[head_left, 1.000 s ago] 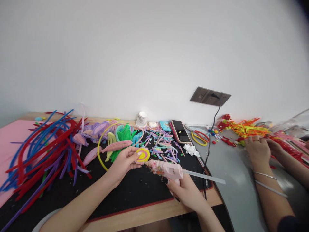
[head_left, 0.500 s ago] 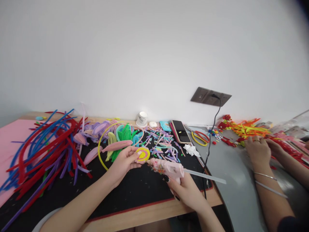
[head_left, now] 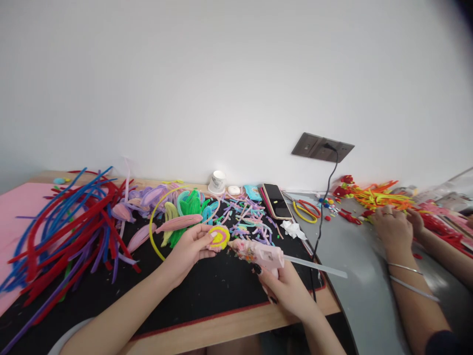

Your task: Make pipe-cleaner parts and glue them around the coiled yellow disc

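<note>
Between the thumb and fingers of my left hand (head_left: 194,245) is a round coiled pipe-cleaner disc (head_left: 220,237), yellow with a pink ring. My right hand (head_left: 284,286) is wrapped round the handle of a pale pink hot glue gun (head_left: 260,252). Its nozzle points left, close to the disc's right edge, and a long clear glue stick (head_left: 316,266) sticks out of its back. Just behind my left hand lie a pink pipe-cleaner petal (head_left: 179,223) and green looped leaves (head_left: 192,206).
Red, blue and purple pipe cleaners (head_left: 74,222) heap at the left. Cut pieces (head_left: 251,219), a phone (head_left: 277,201), scissors (head_left: 306,211) and a paper cup (head_left: 218,181) stand behind. A black cord (head_left: 322,217) hangs from the socket. A co-worker's hands (head_left: 395,229) work at the right.
The glue gun has shifted slightly right, its nozzle drawing a little away from the disc's edge. My left hand and the disc stay nearly in place.
</note>
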`<act>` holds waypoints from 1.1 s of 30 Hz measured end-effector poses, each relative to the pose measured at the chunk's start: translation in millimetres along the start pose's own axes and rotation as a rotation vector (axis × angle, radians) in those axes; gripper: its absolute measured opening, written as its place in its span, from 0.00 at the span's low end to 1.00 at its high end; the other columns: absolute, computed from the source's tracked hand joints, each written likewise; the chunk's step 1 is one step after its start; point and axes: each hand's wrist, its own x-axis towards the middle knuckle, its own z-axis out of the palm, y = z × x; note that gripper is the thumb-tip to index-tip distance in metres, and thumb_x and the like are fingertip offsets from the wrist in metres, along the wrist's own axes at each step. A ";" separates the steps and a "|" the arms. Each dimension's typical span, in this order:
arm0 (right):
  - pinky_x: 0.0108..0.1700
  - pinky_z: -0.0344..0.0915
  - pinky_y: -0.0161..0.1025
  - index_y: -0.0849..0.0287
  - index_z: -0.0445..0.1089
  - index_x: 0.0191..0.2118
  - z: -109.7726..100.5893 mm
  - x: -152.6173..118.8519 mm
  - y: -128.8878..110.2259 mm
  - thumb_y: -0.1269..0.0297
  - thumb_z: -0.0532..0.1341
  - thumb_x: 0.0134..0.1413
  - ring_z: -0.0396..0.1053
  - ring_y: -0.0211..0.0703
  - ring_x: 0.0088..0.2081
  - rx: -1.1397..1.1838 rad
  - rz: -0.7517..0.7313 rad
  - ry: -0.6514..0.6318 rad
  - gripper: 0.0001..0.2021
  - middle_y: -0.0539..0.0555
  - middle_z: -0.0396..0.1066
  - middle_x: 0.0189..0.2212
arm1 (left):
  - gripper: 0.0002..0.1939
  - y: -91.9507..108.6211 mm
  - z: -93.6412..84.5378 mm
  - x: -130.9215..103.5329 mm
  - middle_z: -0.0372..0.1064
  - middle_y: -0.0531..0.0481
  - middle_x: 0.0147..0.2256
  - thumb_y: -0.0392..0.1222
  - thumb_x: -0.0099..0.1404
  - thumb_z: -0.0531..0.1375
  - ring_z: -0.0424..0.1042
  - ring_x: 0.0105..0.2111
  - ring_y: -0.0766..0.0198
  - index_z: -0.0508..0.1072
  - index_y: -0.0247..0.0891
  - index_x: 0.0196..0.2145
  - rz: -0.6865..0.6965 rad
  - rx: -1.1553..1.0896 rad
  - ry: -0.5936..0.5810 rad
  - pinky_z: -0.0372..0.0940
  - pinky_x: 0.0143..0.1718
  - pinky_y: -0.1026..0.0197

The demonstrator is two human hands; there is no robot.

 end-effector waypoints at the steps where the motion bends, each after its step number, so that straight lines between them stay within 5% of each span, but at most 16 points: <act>1: 0.18 0.53 0.29 0.60 0.65 0.33 0.0 0.1 -0.4 0.61 0.54 0.55 0.52 0.31 0.17 0.005 0.000 0.002 0.08 0.45 0.56 0.16 | 0.13 -0.1 0.0 -0.2 0.70 0.50 0.27 0.42 0.55 0.64 0.71 0.26 0.68 0.68 0.34 0.36 0.000 0.001 0.001 0.66 0.28 0.68; 25: 0.17 0.50 0.28 0.63 0.62 0.43 -4.0 4.2 -0.4 0.54 0.56 0.54 0.49 0.29 0.16 0.151 0.005 0.023 0.17 0.42 0.53 0.15 | 0.17 -2.7 -5.1 -0.7 0.71 0.50 0.29 0.45 0.53 0.66 0.70 0.25 0.68 0.72 0.35 0.39 -0.009 0.029 -0.074 0.64 0.27 0.67; 33: 0.16 0.49 0.29 0.62 0.63 0.38 -11.9 9.0 -0.2 0.55 0.56 0.53 0.51 0.31 0.14 0.144 -0.001 0.148 0.14 0.43 0.55 0.14 | 0.17 -0.2 -3.6 -1.5 0.70 0.51 0.27 0.45 0.52 0.66 0.67 0.23 0.69 0.73 0.35 0.38 -0.024 0.041 -0.110 0.64 0.27 0.66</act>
